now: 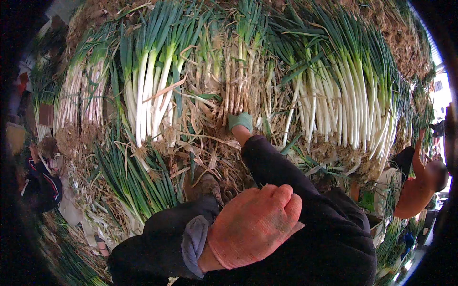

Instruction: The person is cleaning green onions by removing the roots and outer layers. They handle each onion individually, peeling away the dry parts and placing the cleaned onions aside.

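Note:
My left hand [256, 227], in an orange-red glove, is in front of my dark clothing with its fingers curled. A small pale pointed piece shows beside the fingers; whether the hand holds anything cannot be told. My right hand [241, 121], in a green glove, reaches forward to the root end of long green onions [238, 78] with brown, dry outer sheaths. Its fingertips are hidden, so its grip is unclear. Left of it lie onions with clean white stems [146, 96]; to the right is a wide row of white-stemmed onions [350, 103], roots towards me.
Dry husks [214, 157] litter the ground by my boot [209, 186]. More green onions [137, 182] lie left of it. A person in dark clothes [41, 186] is at the far left, another in an orange top [413, 198] at the far right. Rooty bundles lie beyond the rows.

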Motion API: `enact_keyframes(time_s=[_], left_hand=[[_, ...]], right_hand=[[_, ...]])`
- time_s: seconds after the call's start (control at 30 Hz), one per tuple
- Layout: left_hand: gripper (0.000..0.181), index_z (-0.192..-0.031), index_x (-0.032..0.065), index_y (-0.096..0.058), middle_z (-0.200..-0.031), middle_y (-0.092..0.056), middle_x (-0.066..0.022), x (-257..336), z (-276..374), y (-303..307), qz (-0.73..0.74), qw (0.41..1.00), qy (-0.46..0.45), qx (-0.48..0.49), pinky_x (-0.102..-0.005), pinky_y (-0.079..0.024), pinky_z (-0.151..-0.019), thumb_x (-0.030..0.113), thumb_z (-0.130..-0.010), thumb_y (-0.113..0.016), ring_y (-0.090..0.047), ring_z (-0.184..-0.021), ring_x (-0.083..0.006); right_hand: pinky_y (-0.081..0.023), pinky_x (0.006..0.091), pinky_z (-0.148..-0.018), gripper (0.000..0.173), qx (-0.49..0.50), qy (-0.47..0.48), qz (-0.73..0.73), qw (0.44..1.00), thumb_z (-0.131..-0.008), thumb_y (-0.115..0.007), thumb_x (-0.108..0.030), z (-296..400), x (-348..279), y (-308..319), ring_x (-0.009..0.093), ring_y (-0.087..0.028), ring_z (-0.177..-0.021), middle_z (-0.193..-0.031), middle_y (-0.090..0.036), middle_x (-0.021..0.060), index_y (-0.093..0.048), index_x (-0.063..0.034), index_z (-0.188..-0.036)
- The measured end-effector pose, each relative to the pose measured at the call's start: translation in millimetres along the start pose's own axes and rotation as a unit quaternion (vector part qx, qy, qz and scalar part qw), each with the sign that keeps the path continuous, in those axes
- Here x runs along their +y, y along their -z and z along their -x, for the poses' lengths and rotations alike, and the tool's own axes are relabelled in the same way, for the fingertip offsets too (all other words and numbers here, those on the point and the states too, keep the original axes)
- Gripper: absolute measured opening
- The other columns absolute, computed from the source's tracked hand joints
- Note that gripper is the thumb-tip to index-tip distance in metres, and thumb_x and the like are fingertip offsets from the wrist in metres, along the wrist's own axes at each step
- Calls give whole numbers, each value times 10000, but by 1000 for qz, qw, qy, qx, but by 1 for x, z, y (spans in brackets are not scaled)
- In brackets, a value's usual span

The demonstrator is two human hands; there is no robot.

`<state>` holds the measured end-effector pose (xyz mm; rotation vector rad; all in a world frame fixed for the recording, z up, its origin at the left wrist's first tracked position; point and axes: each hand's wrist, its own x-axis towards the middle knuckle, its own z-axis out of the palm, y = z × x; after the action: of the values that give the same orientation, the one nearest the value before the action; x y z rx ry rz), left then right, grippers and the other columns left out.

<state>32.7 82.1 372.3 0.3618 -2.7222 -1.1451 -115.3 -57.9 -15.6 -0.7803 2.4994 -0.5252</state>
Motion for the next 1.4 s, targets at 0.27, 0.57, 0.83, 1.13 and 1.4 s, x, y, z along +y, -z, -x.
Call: enact_keyframes(time_s=[0.27, 0.57, 0.83, 1.13, 1.4], left_hand=[[323, -962, 46, -544, -891, -514, -80, -2, 1, 3, -34, 994, -68, 72, -364, -498, -648, 345, -887, -642, -588, -802, -229], [348, -924, 31, -531, -860, -530, -135, -5, -15, -4, 64, 998, -19, -20, -452, -525, -677, 270, -799, -751, -606, -810, -347], [361, -986, 50, -548, -948, -547, -122, -4, -16, -31, -8, 988, -73, 139, -438, -522, -715, 290, -813, -756, -608, -851, -336], [450, -1103, 62, -576, -1012, -592, -113, -4, -2, -26, -75, 984, -60, 150, -415, -548, -735, 247, -768, -814, -635, -875, -331], [406, -1087, 64, -606, -1033, -616, -128, -11, -12, -36, -95, 985, -59, 134, -427, -551, -766, 295, -805, -783, -644, -896, -339]], right_hand=[[-523, 451, -741, 327, -126, 193, 140, 963, -991, -579, -371, -95, 19, -42, 332, -671, -946, -1064, -705, 104, -673, -155, -1218], [-538, 445, -824, 368, -145, 251, 173, 941, -918, -609, -288, 3, 145, 38, 342, -675, -976, -1091, -717, 127, -670, -111, -1235], [-544, 449, -737, 411, 18, 19, -137, 990, -882, -670, -394, -53, 171, -31, 361, -678, -792, -912, -726, 167, -700, -44, -1095], [-545, 433, -722, 482, -358, -234, -659, 619, -916, -628, -489, 18, 68, 42, 326, -662, -778, -923, -731, 138, -718, -35, -1050], [-535, 451, -618, 316, -217, -126, -441, 861, -894, -732, -359, -40, 106, 68, 219, -684, -709, -779, -685, 44, -711, -52, -966]])
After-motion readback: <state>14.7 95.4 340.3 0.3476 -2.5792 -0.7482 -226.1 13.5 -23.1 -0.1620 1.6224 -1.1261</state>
